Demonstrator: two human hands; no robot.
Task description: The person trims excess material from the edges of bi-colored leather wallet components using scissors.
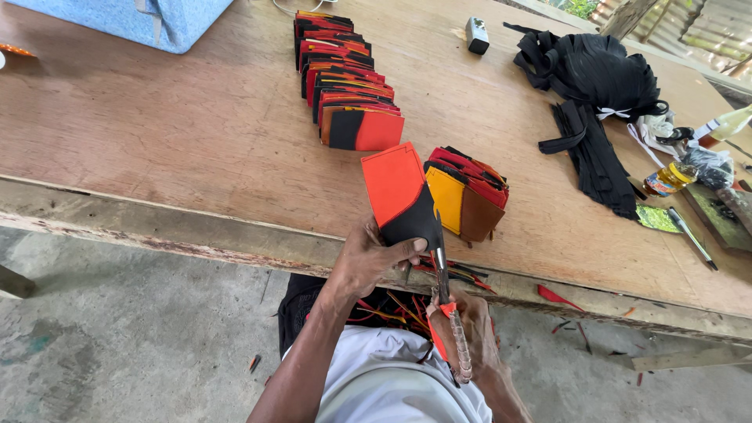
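My left hand (368, 258) grips an orange and black leather piece (401, 194), held upright at the table's front edge. My right hand (462, 325) is closed on a knife (446, 301) with a wrapped handle; its blade points up against the black lower part of the piece. Just behind stands a small stack of yellow, brown, red and black pieces (466, 196). Red trimmings (454, 274) lie along the edge near my hands.
A long row of red, orange and black pieces (345, 78) runs up the wooden table (196, 133). Black straps (591, 86) are heaped at the right, by small bottles (670, 178), a pen (689, 235) and a small grey block (477, 34). A blue box (149, 19) sits far left.
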